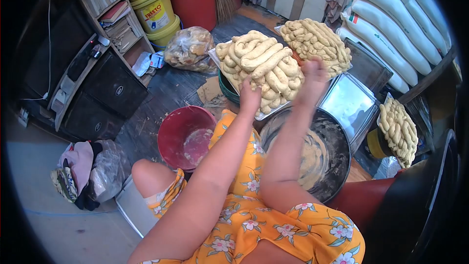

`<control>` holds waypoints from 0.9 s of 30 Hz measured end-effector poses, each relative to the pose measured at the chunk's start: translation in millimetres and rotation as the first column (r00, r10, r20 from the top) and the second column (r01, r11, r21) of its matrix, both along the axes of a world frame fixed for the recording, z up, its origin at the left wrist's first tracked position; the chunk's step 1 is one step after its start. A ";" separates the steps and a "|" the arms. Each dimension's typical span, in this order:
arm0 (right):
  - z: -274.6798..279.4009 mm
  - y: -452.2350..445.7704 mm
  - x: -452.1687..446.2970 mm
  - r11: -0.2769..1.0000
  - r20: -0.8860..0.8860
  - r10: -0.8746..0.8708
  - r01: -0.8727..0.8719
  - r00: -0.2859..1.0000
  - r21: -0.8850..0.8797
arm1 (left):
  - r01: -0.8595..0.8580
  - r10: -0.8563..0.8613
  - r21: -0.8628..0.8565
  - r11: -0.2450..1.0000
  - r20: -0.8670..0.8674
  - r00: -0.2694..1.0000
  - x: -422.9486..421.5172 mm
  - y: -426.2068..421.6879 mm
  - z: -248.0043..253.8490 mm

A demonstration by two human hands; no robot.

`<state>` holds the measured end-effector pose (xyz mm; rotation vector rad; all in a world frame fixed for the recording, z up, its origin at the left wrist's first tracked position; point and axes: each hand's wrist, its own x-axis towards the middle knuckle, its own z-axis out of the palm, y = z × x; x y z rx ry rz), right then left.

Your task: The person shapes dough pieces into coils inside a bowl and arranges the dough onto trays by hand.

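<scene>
A heaped tray of coiled dough ropes (264,58) is in front of me, its pale metal rim (213,56) showing at the left. My left hand (250,97) is at the near side of this heap, fingers curled onto the end of a dough rope (251,79). Smeared by motion, my right hand (315,74) is at the heap's right side, close to a second tray of dough ropes (315,44) behind it. Its fingers cannot be made out. Below my right forearm is a wide black basin (337,166) with pale residue inside.
A red tub (171,132) stands left of my knee. Metal trays (348,100) lean at the right, near another dough-laden tray (398,127). White sacks (391,24) are stacked behind. Yellow buckets (155,12), a filled plastic bag (189,49) and a black cabinet (112,85) stand left.
</scene>
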<state>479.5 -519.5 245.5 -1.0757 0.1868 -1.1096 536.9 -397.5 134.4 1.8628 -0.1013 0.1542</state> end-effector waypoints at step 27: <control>139.5 -97.1 -304.0 0.828 0.916 0.370 -0.502 0.155 -0.249 | 0.320 -0.380 0.357 0.878 0.113 0.918 -69.2 24.5 18.6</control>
